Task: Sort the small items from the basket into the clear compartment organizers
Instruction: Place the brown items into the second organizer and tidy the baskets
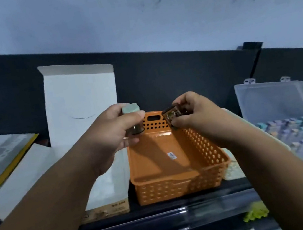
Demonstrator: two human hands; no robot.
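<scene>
An orange perforated basket (pixel 174 162) stands in the middle of the dark surface, with only a small white label showing on its floor. Above its far left corner my left hand (pixel 109 138) grips a small dark jar with a pale green lid (pixel 131 110). Above the far right corner my right hand (pixel 195 114) pinches a small dark square container (pixel 172 115) with something pale inside. A clear compartment organizer (pixel 293 133) lies open at the right, its cells filled with several small pastel pieces.
A tall white carton (pixel 81 105) with an open flap stands left of the basket. White boxes and a yellow-edged folder (pixel 2 155) lie at far left. A dark panel runs along the back. Below the front edge sits a clear drawer with something yellow-green (pixel 256 215).
</scene>
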